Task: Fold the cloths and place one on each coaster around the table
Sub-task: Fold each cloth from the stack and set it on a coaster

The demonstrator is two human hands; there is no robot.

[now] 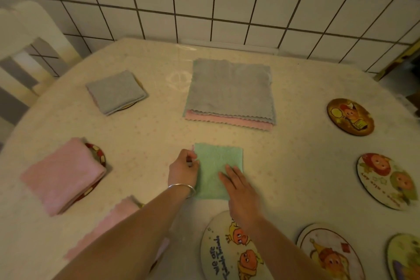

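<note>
A green cloth point(216, 166), folded to a narrow rectangle, lies on the table point(295, 154) in front of me. My left hand point(183, 169) pinches its left edge with curled fingers. My right hand point(241, 191) presses flat on its lower right part. A stack of unfolded cloths point(230, 92), grey over pink, lies behind it. A folded grey cloth point(117, 92) covers a coaster at the far left. A folded pink cloth point(62, 175) sits on a coaster point(98, 154) at the left. Another pink cloth point(113, 223) lies partly under my left arm.
Bare round picture coasters lie at the right point(350, 117), point(386, 179), at the near right point(329, 254), point(404, 257) and under my right forearm point(222, 254). A white chair point(29, 36) stands at the far left. A tiled wall point(227, 0) runs behind the table.
</note>
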